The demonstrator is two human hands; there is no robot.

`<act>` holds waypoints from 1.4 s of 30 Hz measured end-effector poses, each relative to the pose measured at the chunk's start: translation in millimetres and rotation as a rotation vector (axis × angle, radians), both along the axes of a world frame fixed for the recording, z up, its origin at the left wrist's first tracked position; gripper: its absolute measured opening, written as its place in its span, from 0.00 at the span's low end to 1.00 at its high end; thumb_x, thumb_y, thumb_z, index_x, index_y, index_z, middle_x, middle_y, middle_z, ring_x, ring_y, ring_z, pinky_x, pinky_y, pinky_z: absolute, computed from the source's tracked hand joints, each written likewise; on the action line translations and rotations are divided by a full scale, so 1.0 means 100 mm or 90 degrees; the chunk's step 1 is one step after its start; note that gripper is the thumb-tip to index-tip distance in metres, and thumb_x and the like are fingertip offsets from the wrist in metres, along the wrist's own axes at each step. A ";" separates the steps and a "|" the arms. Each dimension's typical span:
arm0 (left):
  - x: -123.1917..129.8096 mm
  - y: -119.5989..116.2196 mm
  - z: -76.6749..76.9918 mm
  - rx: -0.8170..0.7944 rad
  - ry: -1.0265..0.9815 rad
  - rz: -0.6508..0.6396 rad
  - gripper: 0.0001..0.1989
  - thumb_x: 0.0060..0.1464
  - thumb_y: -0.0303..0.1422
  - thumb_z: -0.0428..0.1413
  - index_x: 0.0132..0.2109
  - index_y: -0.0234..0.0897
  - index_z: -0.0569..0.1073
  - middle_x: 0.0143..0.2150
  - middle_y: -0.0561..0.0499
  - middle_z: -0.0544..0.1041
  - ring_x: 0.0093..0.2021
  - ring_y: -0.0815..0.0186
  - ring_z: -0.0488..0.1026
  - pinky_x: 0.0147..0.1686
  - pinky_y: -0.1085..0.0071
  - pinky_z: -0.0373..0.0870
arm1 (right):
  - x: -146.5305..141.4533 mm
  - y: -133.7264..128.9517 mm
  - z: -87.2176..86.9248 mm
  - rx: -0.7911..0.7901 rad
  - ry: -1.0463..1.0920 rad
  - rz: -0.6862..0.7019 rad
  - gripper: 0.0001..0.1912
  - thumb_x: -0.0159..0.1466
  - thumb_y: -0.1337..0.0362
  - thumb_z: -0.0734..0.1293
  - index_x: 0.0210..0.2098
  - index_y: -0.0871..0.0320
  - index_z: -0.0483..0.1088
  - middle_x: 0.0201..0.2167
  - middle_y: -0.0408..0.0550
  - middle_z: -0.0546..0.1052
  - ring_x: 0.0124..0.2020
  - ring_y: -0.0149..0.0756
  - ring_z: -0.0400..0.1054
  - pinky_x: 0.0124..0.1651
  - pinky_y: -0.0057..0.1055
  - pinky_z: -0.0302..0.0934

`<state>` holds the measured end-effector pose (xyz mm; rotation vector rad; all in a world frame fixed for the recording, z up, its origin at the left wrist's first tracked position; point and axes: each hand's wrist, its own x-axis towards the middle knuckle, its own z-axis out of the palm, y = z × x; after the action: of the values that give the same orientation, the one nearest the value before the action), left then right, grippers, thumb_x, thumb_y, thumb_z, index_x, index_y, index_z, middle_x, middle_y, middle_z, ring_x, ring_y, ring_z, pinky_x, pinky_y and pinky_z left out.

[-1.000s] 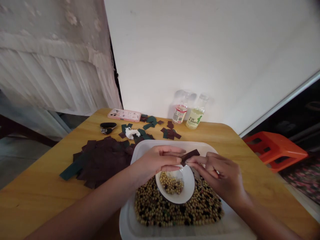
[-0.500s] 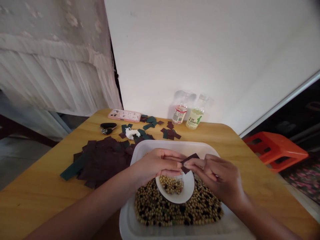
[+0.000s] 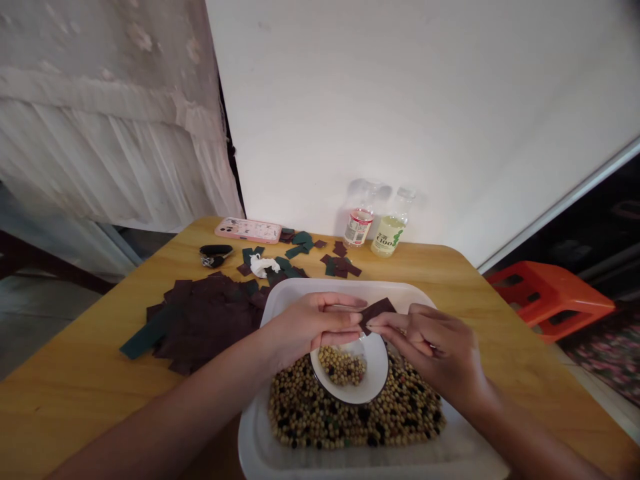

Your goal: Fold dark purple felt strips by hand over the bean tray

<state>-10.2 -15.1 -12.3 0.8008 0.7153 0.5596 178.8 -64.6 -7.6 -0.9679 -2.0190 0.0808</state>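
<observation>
My left hand pinches the left corner of a small dark brown sheet, thumb against fingers. The fingertips of my right hand meet at the sheet's lower edge; whether a small bead sits in them I cannot make out. Below both hands, a white bowl holds some pale round beads. It rests on a layer of tan and black beads in a white plastic tub. A heap of dark brown sheets lies left of the tub, with a long green strip at its edge.
Along the back of the wooden table are a pink phone, keys with a black fob, crumpled white tissue and green and brown scraps. Two bottles stand by the white wall. An orange stool is at right.
The brown sheet has tilted slightly, and more of its flat face shows. Both hands stay at nearly the same place over the bowl.
</observation>
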 end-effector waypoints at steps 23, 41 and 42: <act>0.01 -0.01 0.05 0.040 0.035 0.001 0.18 0.39 0.30 0.63 0.41 0.37 0.72 0.34 0.51 0.77 0.33 0.71 0.74 0.41 0.71 0.68 | -0.02 -0.02 0.02 0.018 0.003 0.008 0.21 0.54 0.76 0.67 0.17 0.56 0.50 0.25 0.40 0.77 0.18 0.26 0.60 0.19 0.26 0.56; 0.01 0.00 0.04 0.042 0.016 0.017 0.18 0.39 0.29 0.63 0.41 0.37 0.73 0.29 0.53 0.76 0.30 0.72 0.74 0.38 0.73 0.69 | 0.01 -0.02 0.00 0.000 0.056 -0.027 0.23 0.54 0.75 0.68 0.16 0.56 0.49 0.16 0.38 0.69 0.24 0.31 0.70 0.20 0.24 0.59; 0.00 0.01 0.03 0.040 0.012 0.015 0.18 0.39 0.29 0.63 0.41 0.37 0.73 0.29 0.53 0.76 0.30 0.72 0.74 0.38 0.73 0.69 | 0.01 -0.02 0.00 -0.003 0.060 -0.029 0.23 0.54 0.75 0.68 0.16 0.56 0.48 0.16 0.38 0.69 0.24 0.31 0.70 0.20 0.24 0.59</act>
<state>-9.9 -14.5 -8.9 0.8575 0.7281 0.5994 179.4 -66.3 -8.0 -0.9937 -1.9104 0.1041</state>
